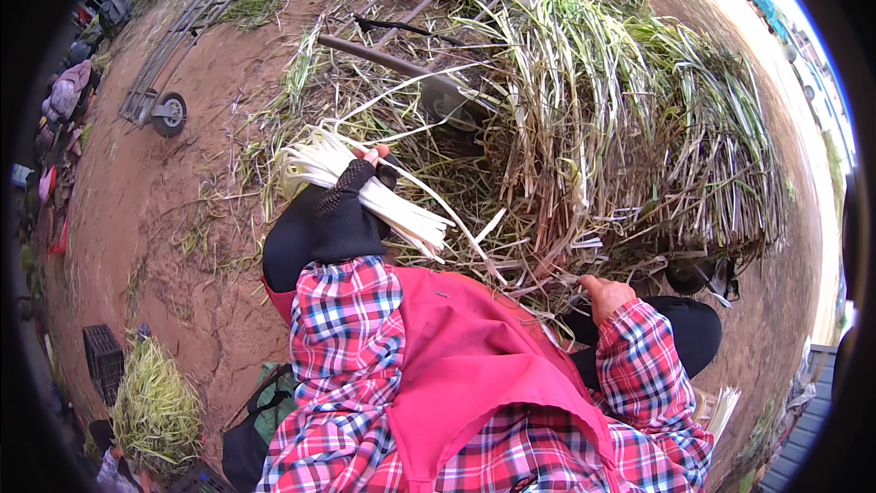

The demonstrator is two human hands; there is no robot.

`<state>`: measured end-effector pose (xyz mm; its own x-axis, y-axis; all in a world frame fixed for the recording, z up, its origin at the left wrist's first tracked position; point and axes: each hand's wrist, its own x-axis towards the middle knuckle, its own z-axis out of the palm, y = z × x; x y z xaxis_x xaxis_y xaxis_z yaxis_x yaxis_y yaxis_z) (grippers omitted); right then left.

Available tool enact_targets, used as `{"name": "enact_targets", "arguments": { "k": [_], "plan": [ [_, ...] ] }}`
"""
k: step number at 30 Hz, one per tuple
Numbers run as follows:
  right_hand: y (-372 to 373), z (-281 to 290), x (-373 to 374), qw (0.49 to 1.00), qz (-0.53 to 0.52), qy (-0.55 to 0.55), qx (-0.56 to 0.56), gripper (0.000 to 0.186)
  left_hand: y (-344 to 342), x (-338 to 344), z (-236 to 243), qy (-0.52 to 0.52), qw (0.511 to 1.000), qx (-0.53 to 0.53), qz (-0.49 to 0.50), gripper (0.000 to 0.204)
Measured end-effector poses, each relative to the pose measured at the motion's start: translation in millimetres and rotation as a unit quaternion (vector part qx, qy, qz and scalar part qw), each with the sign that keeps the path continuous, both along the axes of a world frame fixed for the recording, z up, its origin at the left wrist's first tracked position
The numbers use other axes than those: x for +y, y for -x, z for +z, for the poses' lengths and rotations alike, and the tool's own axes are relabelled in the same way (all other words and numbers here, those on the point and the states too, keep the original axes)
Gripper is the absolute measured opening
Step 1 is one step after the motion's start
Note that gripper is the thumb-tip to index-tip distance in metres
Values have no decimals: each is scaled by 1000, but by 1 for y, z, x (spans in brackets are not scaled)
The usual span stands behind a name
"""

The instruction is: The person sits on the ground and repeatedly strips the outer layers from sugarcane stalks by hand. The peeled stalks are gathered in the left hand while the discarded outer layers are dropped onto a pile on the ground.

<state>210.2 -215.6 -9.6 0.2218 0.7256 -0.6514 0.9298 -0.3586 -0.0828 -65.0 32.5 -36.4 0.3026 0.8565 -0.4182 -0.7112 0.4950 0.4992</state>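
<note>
My left hand [360, 187], in a black glove that leaves the fingertips bare, is closed around a bundle of long white stalks [406, 215]. A few longer stalks stick out of the bundle and bend toward my lap. My bare right hand [609, 297] is at the near edge of a big heap of green-topped stalks [584, 100], by their pale, dirty root ends. Its fingers are pinched together there; what is between them is too small to make out. A red apron [484, 356] covers my lap.
The heap rests on a metal cart frame [383, 57] with a wheel beneath it. Another wheeled cart [196, 32] stands far left. At lower left are a black crate [103, 362] and a yellow-green stalk pile [157, 406]. Trimmed leaves litter the soil; people sit along the left rim.
</note>
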Motion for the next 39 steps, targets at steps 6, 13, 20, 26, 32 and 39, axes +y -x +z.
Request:
{"name": "enact_targets", "arguments": {
  "k": [6, 13, 20, 26, 32, 39],
  "plan": [
    [63, 31, 64, 896, 106, -416, 109, 30, -5, -9, 8, -47, 998, -10, -51, 21],
    [111, -1, 120, 824, 75, -532, 181, 13, -17, -22, 3, -102, 993, -42, 32, 19],
    [89, -39, 106, 811, -5, -424, 403, 5, -25, -21, -8, -141, 985, 76, 58, 25],
    [69, -61, 120, 781, -129, -320, 521, 15, -38, -41, -29, -153, 984, -14, -86, 24],
    [81, -52, 117, 803, -65, -327, 493, 16, -38, -51, -39, -163, 979, 26, -123, 23],
    [100, -31, 113, 827, 104, -473, 284, 16, -44, -50, -48, -167, 975, 49, -141, 21]
  ]
}}
